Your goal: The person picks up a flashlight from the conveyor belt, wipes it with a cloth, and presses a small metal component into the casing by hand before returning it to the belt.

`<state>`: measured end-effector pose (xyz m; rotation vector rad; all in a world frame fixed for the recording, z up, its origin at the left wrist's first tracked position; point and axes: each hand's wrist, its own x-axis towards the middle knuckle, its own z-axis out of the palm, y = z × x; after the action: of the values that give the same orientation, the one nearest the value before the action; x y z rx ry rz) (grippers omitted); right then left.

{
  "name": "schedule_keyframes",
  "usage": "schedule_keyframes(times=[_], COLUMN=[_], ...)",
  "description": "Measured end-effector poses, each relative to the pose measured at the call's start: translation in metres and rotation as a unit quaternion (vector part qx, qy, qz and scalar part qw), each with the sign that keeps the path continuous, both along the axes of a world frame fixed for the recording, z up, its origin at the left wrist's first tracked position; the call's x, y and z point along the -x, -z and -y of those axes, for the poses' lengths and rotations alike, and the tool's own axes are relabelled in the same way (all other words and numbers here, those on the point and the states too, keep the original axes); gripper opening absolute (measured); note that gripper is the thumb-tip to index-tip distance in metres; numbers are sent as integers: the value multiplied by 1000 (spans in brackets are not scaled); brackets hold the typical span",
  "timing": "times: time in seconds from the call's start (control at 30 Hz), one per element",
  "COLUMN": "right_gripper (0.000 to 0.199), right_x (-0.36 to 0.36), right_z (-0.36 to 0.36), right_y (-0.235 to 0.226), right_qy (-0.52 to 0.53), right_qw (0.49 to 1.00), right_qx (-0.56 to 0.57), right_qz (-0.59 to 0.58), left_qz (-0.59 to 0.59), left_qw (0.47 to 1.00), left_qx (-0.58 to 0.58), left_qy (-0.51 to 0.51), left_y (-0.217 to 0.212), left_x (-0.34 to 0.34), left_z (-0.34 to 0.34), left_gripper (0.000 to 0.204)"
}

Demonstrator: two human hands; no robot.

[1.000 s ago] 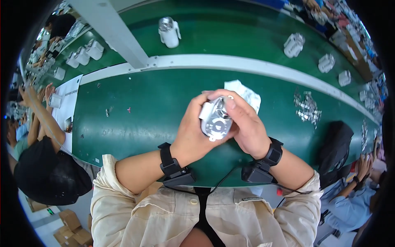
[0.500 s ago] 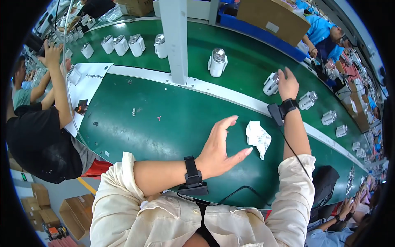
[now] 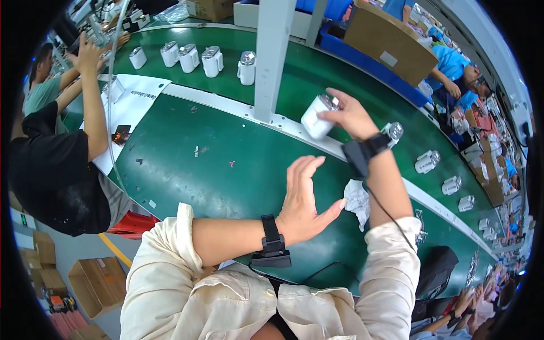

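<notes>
My right hand [image 3: 350,115] reaches out over the white strip of the green conveyor and grips a white cylindrical part with a shiny metal end [image 3: 317,117], lifted just above the belt beside a grey post [image 3: 273,56]. My left hand [image 3: 304,198] hovers open, fingers spread, above the near green table [image 3: 226,181], holding nothing. A crumpled white cloth [image 3: 358,201] lies on the table just right of my left hand. Both wrists wear black bands.
More white cylindrical parts [image 3: 204,59] stand in a row on the far belt, and others [image 3: 428,161] trail off to the right. A person in a black shirt [image 3: 51,164] works at my left, near a white sheet [image 3: 133,102]. Cardboard boxes [image 3: 391,42] sit beyond the belt.
A second ago both hands held a metal-ended part together. My right hand then reached to the far belt and now has a white part lifted; my left hand stays open.
</notes>
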<state>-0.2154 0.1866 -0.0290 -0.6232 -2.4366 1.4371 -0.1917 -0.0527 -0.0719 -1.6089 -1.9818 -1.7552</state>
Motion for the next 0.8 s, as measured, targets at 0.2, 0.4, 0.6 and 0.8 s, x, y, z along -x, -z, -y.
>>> schedule_keyframes(times=[0.2,0.4,0.6,0.8], right_gripper=[94,81,48,21], right_x=[-123,-206,-256,-262], right_z=[27,60,31,19], right_y=[-18,-5,4,15], right_qy=[-296,-230,-162,-143], right_qw=[903,963,964,940], right_qx=[308,117,-156,-249], right_qz=[47,-73,-139,-182], left_qz=[240,368,225,124], left_qw=[952,807,885,919], left_qx=[-40,74,159,171], left_qy=[186,456,376,333], left_y=[19,35,45,49], left_x=[-13,-31,-53,-66], left_z=[-22,-43,-59,-73], left_gripper=[100,111,105,100])
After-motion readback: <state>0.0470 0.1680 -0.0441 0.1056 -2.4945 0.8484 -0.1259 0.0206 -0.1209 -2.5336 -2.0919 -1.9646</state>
